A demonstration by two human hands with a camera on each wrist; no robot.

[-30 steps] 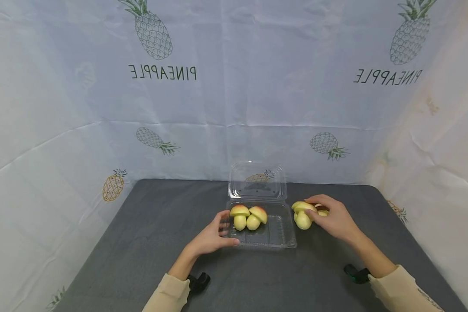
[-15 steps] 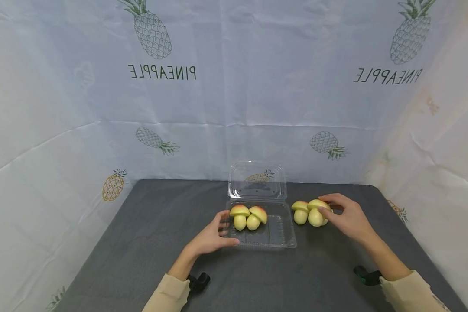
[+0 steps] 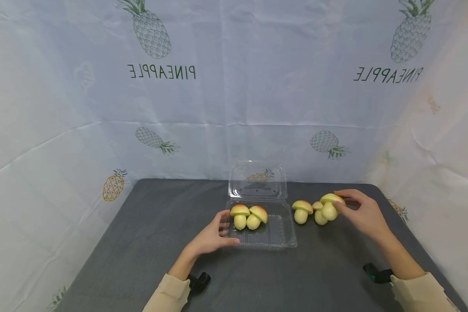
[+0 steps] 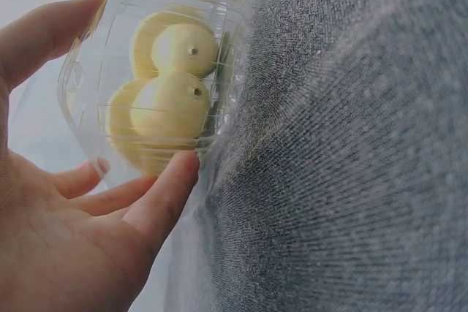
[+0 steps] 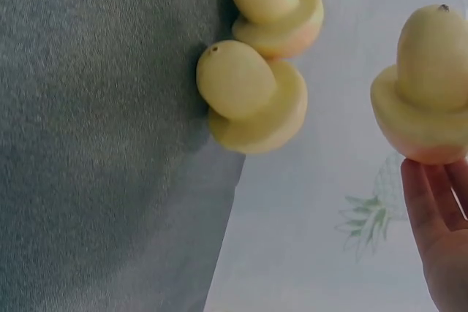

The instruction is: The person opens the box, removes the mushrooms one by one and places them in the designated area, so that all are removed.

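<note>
My right hand [image 3: 360,212] holds a yellow toy mushroom [image 3: 329,211] by its cap, stem toward me. In the right wrist view this held mushroom [image 5: 431,60] is apart from the dark tabletop, with fingertips at its cap. Just left of it on the table are a second mushroom [image 3: 320,216], partly overlapped, and a third mushroom [image 3: 301,216]. My left hand [image 3: 210,236] grips the left side of a clear plastic clamshell container [image 3: 278,234], thumb at the front edge and fingers along the side wall. Two mushrooms with reddish caps [image 3: 239,210] lie in its left half.
The container's clear lid [image 3: 257,184] stands raised at the back. A dark grey cloth [image 3: 171,208] covers the table. Behind and beside it hang white curtains [image 3: 234,86] printed with pineapples. Black straps [image 3: 378,274] sit at both wrists.
My right hand has carried its mushroom rightward and slightly back, away from the container, uncovering the mushroom nearest the container. The left hand and the container have stayed in place.
</note>
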